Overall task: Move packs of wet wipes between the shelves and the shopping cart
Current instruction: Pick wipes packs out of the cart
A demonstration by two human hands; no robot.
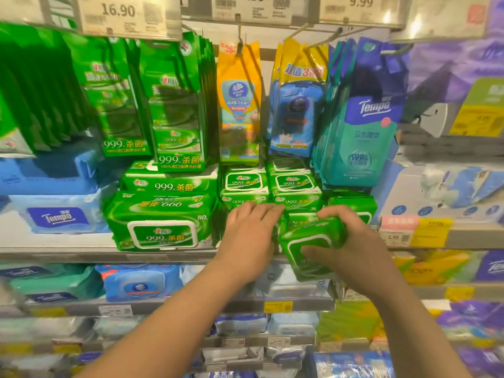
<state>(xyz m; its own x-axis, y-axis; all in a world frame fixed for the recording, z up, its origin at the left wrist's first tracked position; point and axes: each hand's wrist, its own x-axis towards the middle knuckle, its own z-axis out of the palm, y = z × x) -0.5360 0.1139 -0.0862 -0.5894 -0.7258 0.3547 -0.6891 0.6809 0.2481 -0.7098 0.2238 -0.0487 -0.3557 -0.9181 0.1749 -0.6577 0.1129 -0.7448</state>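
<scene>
Your right hand (354, 257) grasps a small green wet-wipe pack (313, 245), fingers curled over its top edge and thumb pressed on its white-framed lid face; the pack is tilted toward you and held just in front of the shelf edge (163, 255), not resting on it. Your left hand (251, 236) lies flat with fingers extended, holding nothing, its fingertips touching the lower front of the stacked small green packs (271, 186) directly behind the held pack. Taking the held pack as the reference: the stack of small green packs stands just behind and above it, two columns wide. To its left, on the same shelf, sits a large green 80-count pack (163, 227) with another green pack lying flat on top of it. Further left of that are blue Tempo packs (54, 216). Above the held pack, hanging from hooks, are a yellow Vinda pouch (239, 102), a blue-and-yellow multipack (297, 105) and teal Tempo pouches (360, 126); green hanging packs (174, 105) fill the area up and to the left. A further green pack (354, 205) shows just behind your right hand. Below the held pack, lower shelves carry blue and white packs (136, 282), blurred. Price tags (118, 12) above read 16.90 and 9.99. The shopping cart is out of view.
</scene>
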